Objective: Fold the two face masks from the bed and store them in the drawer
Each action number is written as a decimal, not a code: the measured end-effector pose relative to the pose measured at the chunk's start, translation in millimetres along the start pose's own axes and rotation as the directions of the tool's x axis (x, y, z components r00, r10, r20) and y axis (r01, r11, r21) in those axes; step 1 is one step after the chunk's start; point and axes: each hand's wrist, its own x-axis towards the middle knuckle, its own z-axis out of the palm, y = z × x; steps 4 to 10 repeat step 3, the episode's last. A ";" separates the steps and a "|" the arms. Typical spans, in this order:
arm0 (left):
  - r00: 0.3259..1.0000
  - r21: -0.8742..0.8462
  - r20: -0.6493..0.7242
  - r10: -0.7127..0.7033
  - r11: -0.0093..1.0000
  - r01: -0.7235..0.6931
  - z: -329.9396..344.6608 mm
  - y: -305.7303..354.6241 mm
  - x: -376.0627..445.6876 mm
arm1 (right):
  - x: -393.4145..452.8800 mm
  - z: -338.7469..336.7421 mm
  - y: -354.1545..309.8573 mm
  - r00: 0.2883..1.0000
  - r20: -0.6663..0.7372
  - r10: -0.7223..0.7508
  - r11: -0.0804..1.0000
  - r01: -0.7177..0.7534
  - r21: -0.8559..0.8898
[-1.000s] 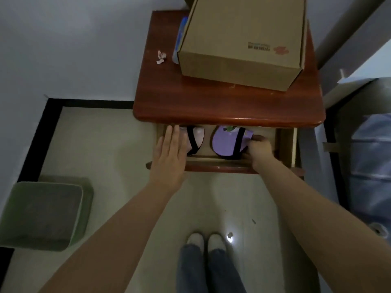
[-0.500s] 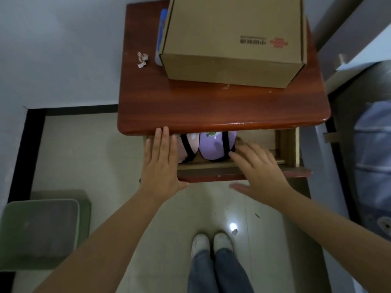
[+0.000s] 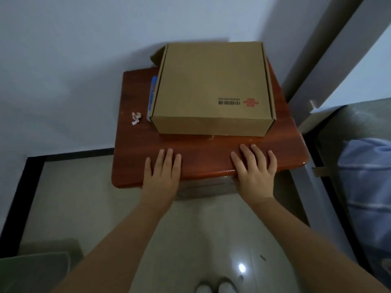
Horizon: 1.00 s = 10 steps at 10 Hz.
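While flat, left hand (image 3: 161, 178), right hand (image 3: 255, 173), nightstand (image 3: 137, 149)

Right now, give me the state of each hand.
Left hand: open, flat, holding nothing.
Right hand: open, flat, holding nothing.

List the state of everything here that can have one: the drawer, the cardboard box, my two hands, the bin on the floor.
Drawer: pushed in, contents hidden.
Cardboard box: lid shut, sitting on the nightstand.
Left hand: open, flat, fingers spread over the front edge.
Right hand: open, flat, same edge.
Paper scrap: crumpled, on the nightstand top.
Bin: upright as far as visible; contents cannot be told.
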 end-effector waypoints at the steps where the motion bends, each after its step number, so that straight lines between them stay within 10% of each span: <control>1: 0.998 0.009 0.047 -0.045 0.999 0.045 0.3 8.3 2.0 | -0.8 3.4 -6.7 0.994 -0.036 0.106 0.990 -0.102 0.092; 3: 0.987 -0.307 0.098 -0.128 0.939 0.152 -4.9 8.6 -3.6 | 2.7 -38.9 3.5 0.950 0.313 -0.008 0.915 -0.119 0.386; 10: 0.987 -0.307 0.098 -0.128 0.939 0.152 -4.9 8.6 -3.6 | 2.7 -38.9 3.5 0.950 0.313 -0.008 0.915 -0.119 0.386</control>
